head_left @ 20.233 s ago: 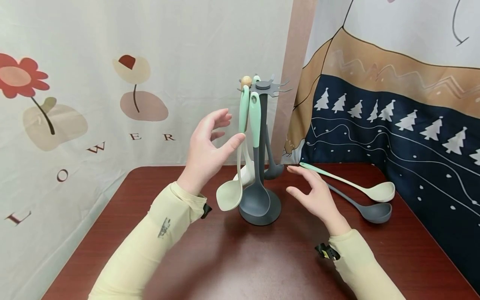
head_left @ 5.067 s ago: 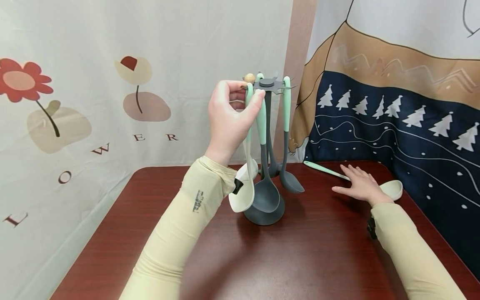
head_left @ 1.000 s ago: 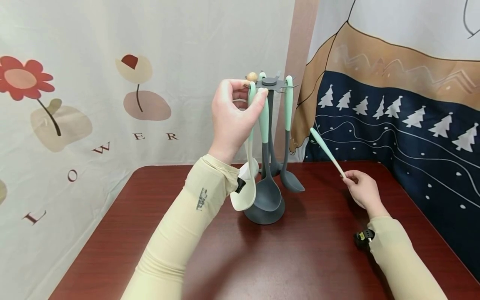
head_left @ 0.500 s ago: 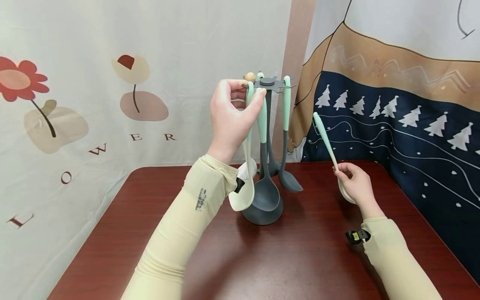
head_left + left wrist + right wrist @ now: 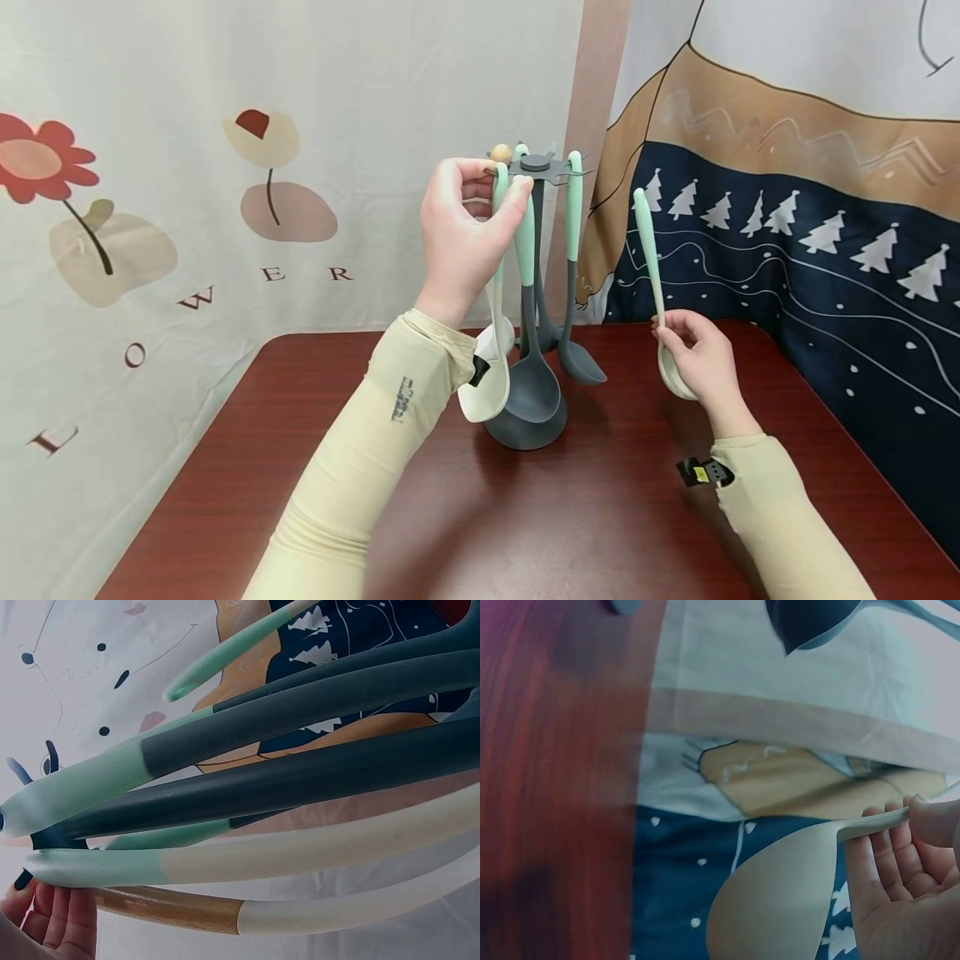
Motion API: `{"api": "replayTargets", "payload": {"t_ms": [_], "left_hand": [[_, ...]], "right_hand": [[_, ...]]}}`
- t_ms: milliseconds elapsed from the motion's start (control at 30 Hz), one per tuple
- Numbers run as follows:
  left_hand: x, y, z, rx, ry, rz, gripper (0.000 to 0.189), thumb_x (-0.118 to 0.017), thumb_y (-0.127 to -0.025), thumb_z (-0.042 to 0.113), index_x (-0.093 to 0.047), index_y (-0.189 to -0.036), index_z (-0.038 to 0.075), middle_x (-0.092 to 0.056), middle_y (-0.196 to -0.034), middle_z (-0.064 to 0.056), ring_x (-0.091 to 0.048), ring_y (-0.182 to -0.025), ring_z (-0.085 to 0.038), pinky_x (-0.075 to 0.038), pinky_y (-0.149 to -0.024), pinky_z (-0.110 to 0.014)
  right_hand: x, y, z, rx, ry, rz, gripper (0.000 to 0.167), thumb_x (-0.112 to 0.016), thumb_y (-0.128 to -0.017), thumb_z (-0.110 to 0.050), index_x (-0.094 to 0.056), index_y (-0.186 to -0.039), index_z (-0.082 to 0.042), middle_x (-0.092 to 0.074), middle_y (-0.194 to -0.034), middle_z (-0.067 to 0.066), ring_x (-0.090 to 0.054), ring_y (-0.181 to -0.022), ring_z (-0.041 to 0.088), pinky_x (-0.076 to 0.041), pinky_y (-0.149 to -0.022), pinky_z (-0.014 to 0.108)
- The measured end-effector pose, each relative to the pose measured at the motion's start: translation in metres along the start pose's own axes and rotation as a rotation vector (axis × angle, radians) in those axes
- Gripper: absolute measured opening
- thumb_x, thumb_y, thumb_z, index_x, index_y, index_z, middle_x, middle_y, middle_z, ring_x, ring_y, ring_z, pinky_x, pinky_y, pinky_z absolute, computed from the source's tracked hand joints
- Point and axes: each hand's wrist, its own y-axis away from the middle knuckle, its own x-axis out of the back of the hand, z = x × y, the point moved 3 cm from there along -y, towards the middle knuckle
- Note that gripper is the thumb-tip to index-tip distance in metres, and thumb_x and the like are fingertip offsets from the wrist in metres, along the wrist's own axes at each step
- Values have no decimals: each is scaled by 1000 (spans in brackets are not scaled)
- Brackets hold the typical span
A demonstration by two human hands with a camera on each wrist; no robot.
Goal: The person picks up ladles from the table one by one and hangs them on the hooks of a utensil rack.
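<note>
A grey utensil rack (image 5: 536, 164) stands on the table. My left hand (image 5: 468, 225) grips its top edge, thumb and fingers on either side of a hanging cream turner's mint handle (image 5: 97, 868). Away to the right, my right hand (image 5: 701, 358) pinches a cream ladle (image 5: 648, 242) by its stem. That ladle is held nearly upright, mint handle up, and its bowl (image 5: 776, 896) hangs below the fingers. A grey ladle (image 5: 581, 364) hangs on the rack's right side, and a large grey spoon (image 5: 532, 392) hangs in front.
A white-headed utensil with a wooden handle (image 5: 169, 909) and another grey utensil (image 5: 549, 336) hang at the back of the rack. The dark red table (image 5: 315, 467) meets printed cloth walls (image 5: 780, 275) behind and at the right.
The grey ladle from the table now hangs on the rack. My right hand has picked up the cream ladle, tipped it upright and moved it left; my left hand has stayed at the rack lately.
</note>
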Motion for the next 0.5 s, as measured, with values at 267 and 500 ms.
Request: {"api": "replayTargets", "payload": {"t_ms": [267, 500], "left_hand": [[0, 0, 0, -1, 3, -2, 33, -75, -84, 18, -59, -106, -1, -63, -98, -10, -63, -85, -18, -53, -73, -26], [0, -1, -1, -1, 6, 2, 33, -75, -84, 17, -59, -105, -2, -63, -97, -10, -63, -85, -18, -53, -73, -26]], "right_hand": [[0, 1, -21, 39, -80, 34, 17, -65, -96, -7, -69, -109, 4, -70, -97, 13, -60, -82, -3, -46, -79, 10], [0, 4, -41, 90, -162, 48, 18, -67, -94, -4, -70, -110, 3, -70, -97, 9, -62, -83, 0, -47, -81, 11]]}}
